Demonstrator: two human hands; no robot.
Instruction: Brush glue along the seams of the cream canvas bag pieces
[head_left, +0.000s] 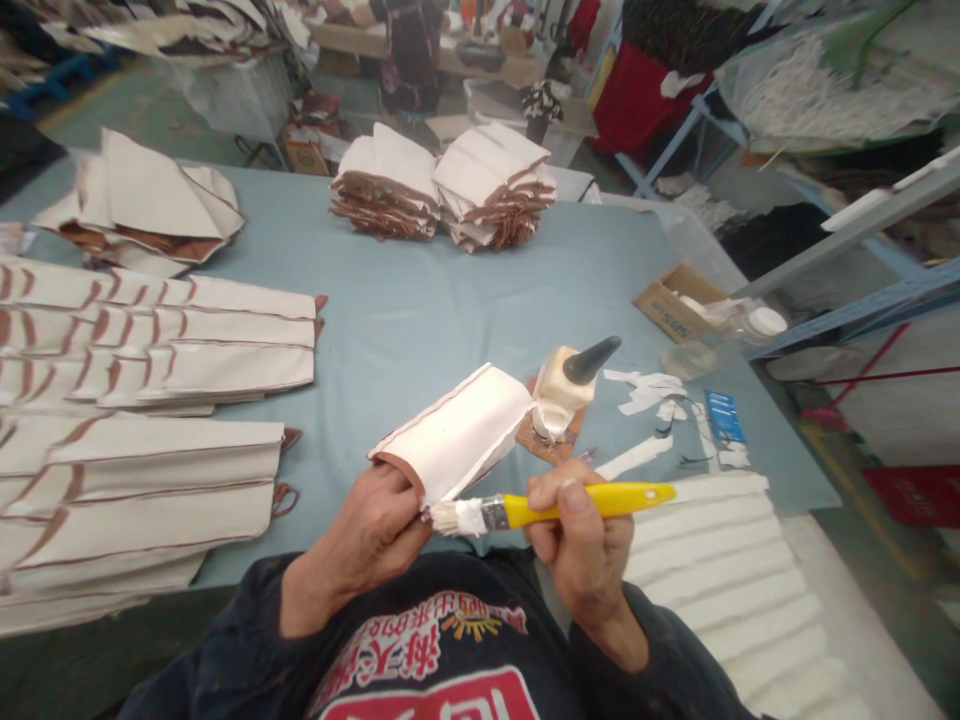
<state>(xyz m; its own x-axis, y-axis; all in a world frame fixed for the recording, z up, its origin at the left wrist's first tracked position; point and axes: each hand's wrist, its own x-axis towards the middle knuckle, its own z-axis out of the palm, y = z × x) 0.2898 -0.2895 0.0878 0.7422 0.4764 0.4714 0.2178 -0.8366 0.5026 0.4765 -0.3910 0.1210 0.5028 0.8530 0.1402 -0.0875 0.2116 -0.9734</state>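
Observation:
My left hand [375,525] is closed on the near end of a cream fabric piece with brown edging [457,425]; some of its fingers are hidden under the piece. In my right hand [581,535] is a yellow-handled paintbrush [630,498], pinched between thumb and fingers. White paste coats its bristles, which lie at the near corner of the piece, close to my left fingertips. Just beyond stands a cut-open cream plastic bottle [559,385] with a dark nozzle, on a stained brown scrap [544,440]. The far end of the piece reaches close to the bottle.
Rows of overlapping cream pieces [240,365] cover the left of the blue-grey table [450,300]. Stacks of similar pieces [491,175] stand along the back. White strips [637,455], a cardboard box [679,305] and a row of white strips [720,570] lie to the right.

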